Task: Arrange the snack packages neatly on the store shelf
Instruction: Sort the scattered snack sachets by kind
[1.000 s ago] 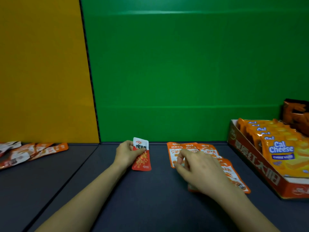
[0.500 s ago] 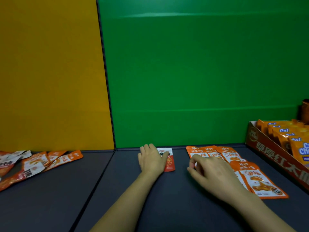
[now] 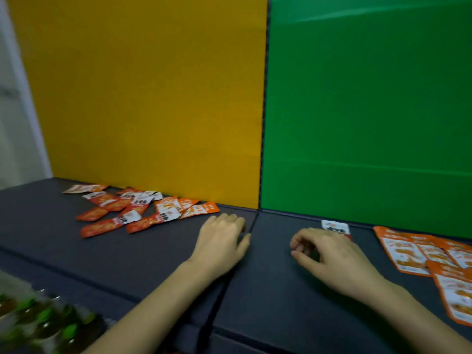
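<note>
Orange packets strewn left (overlapping); right hand half-hides red packet.

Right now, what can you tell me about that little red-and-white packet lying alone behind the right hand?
The red-and-white snack packet lies flat on the dark shelf, close to the green back panel. Its top is white with dark printing, red below; it looks like glossy plastic film. The loosely curled right hand hides its lower part, so contact is unclear. It sits apart from the orange packets to its right.
</note>
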Demonstrator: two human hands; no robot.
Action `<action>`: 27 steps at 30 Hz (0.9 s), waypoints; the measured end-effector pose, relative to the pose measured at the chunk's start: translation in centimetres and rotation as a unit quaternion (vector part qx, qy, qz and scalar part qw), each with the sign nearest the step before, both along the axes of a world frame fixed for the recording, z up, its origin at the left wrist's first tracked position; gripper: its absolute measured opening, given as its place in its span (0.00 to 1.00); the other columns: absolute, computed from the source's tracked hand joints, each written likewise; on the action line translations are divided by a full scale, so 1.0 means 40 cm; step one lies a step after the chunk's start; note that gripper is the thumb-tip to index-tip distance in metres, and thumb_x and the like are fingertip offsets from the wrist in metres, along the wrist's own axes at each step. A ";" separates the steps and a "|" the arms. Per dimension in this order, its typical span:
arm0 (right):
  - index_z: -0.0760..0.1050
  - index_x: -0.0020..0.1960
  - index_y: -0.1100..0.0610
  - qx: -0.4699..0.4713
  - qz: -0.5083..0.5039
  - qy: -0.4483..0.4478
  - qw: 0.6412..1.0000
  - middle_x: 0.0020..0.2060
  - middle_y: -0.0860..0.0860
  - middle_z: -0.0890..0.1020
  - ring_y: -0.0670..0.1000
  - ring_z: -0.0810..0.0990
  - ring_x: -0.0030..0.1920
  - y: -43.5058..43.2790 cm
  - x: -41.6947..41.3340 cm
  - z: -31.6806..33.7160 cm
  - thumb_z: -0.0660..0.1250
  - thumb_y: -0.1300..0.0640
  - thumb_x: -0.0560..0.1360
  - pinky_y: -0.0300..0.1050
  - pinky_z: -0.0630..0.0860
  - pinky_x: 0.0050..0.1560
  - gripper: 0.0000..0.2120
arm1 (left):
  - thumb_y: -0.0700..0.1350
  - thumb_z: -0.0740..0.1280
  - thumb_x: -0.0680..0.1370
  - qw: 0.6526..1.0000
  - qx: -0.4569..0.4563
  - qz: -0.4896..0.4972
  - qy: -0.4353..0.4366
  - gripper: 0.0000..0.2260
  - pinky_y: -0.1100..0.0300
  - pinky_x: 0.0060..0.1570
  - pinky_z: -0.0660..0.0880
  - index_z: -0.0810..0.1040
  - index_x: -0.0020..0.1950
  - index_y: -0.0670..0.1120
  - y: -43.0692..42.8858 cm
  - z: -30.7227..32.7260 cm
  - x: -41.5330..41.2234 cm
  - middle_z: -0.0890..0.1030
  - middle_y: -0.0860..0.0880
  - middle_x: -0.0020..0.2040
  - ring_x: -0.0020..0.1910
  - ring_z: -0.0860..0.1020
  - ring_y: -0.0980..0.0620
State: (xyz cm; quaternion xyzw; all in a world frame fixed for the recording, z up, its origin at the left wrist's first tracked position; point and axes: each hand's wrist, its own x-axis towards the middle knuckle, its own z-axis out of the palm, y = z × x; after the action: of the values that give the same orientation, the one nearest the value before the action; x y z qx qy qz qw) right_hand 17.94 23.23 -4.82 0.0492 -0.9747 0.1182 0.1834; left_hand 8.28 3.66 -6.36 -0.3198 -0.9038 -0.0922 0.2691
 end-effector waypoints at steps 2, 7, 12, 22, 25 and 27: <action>0.72 0.48 0.43 0.000 0.021 -0.012 1.000 0.45 0.40 0.78 0.41 0.76 0.46 -0.071 -0.033 0.004 0.62 0.46 0.75 0.42 0.75 0.48 0.03 | 0.54 0.56 0.79 0.999 0.007 0.029 -0.013 0.13 0.57 0.53 0.67 0.74 0.53 0.47 -0.091 -0.006 -0.012 0.78 0.49 0.53 0.55 0.74 0.49; 0.73 0.45 0.42 -0.024 0.022 -0.047 0.998 0.43 0.39 0.79 0.43 0.77 0.46 -0.243 -0.127 0.007 0.63 0.45 0.75 0.42 0.73 0.46 0.03 | 0.54 0.59 0.78 0.997 0.030 0.071 -0.022 0.13 0.54 0.49 0.71 0.76 0.49 0.46 -0.315 -0.016 -0.052 0.80 0.48 0.50 0.52 0.76 0.47; 0.78 0.50 0.48 -0.044 -0.025 -0.106 0.993 0.51 0.47 0.82 0.49 0.79 0.53 -0.384 -0.259 0.004 0.62 0.44 0.75 0.46 0.75 0.56 0.11 | 0.53 0.62 0.77 0.995 0.068 0.064 -0.016 0.11 0.57 0.43 0.69 0.77 0.47 0.47 -0.515 -0.011 -0.113 0.80 0.50 0.48 0.51 0.76 0.48; 0.77 0.55 0.54 -0.130 -0.183 -0.131 0.966 0.57 0.53 0.79 0.54 0.76 0.58 -0.507 -0.412 -0.034 0.60 0.45 0.77 0.45 0.70 0.55 0.15 | 0.56 0.58 0.78 0.993 0.058 0.086 -0.047 0.15 0.59 0.53 0.68 0.74 0.57 0.48 -0.661 -0.041 -0.268 0.76 0.50 0.56 0.57 0.72 0.50; 0.77 0.56 0.55 -0.130 -0.199 -0.135 0.962 0.56 0.53 0.80 0.54 0.76 0.57 -0.506 -0.447 -0.030 0.59 0.45 0.78 0.45 0.70 0.53 0.17 | 0.59 0.58 0.77 0.987 0.024 0.119 -0.105 0.20 0.57 0.57 0.68 0.72 0.61 0.46 -0.667 -0.037 -0.331 0.74 0.49 0.61 0.62 0.70 0.49; 0.77 0.55 0.54 -0.125 -0.206 -0.135 0.961 0.56 0.53 0.80 0.53 0.76 0.57 -0.498 -0.472 -0.031 0.59 0.45 0.78 0.45 0.70 0.52 0.16 | 0.61 0.61 0.75 0.978 0.002 0.126 -0.167 0.23 0.56 0.59 0.69 0.72 0.61 0.45 -0.666 -0.040 -0.376 0.74 0.47 0.62 0.63 0.69 0.48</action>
State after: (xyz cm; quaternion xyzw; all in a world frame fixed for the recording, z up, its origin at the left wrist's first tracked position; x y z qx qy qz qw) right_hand -0.95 3.29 -6.06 -0.1925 -0.9567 0.2047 0.0757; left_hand -6.78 -22.99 -7.94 -0.1829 -0.9689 -0.1111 0.1243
